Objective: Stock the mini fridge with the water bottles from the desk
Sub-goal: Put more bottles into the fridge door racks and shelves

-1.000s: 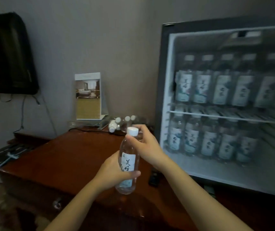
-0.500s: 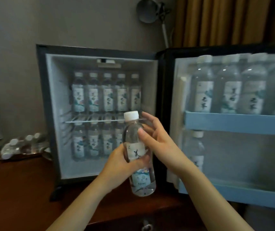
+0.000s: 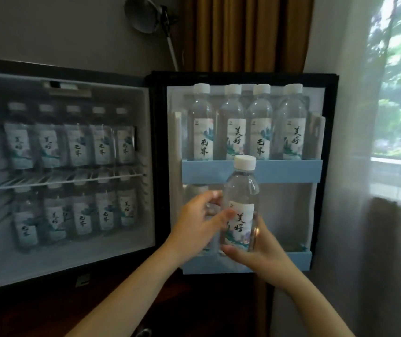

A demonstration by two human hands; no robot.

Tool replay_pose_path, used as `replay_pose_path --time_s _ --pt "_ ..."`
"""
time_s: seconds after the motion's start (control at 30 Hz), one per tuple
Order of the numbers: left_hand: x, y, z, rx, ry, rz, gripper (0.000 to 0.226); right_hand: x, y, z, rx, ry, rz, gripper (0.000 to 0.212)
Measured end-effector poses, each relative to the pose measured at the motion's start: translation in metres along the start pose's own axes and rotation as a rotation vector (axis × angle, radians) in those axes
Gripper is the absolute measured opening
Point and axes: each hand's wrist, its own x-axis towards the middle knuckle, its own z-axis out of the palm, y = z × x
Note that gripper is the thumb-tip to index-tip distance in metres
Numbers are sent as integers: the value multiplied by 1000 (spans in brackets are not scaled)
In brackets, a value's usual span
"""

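Head view has swung from the counter to the mini fridge (image 3: 146,132), whose two racks look full. The left hand (image 3: 198,224) and right hand (image 3: 261,254) both grip the water bottle (image 3: 242,198), now upright before the lower door shelf (image 3: 300,261). The right hand has dropped to its base. A shelved bottle (image 3: 191,193) fills that shelf's left end. Open room lies rightward, under the upper door shelf (image 3: 291,167).

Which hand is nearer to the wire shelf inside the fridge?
Left. The left hand, on the bottle, is below and right of the wire shelf; the right hand, at the bottle base, is farther right.
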Motion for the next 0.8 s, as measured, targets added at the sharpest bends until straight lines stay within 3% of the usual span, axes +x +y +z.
replay_pose_path --time_s 0.1,0.33,0.5,0.73,0.8 --pt "10 6 4 50 66 54 12 -1 15 -11 -61 129 28 65" --pt "19 -2 9 153 66 56 27 24 43 -15 -183 209 72 63" --pt "21 -8 1 129 122 10 24 41 54 -8 -183 113 162 59" --pt "21 -19 -13 145 187 4 30 47 61 -4 -202 5 190 97" --pt "20 -21 -15 122 220 15 28 47 64 -7 -208 -27 204 95"
